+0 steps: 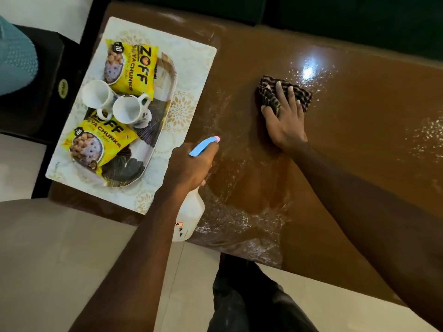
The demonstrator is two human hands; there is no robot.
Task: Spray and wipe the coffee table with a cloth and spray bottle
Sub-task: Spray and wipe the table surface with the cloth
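The brown coffee table (359,152) shines wet, with streaks and droplets right of the tray (146,161). The tray sits on a pale patterned placemat (191,68) at the table's end. It holds two yellow snack packets (129,65) (96,144), with two white cups (98,94) (129,111) between them.

Just right of the tray, the left hand (187,168) grips the spray bottle (189,216), fingers curled round its neck. The white body hangs below the fist toward the table's near edge. The blue head sticks out above the fist. The bottle's long axis runs from near edge to far side, and its pink-tipped nozzle (217,139) points away from the tray, toward the cloth.

Well right of the tray, the right hand (285,123) lies flat, fingers spread, pressing the striped cloth (304,97) onto the table. The cloth sits under the fingers and reaches past the fingertips.
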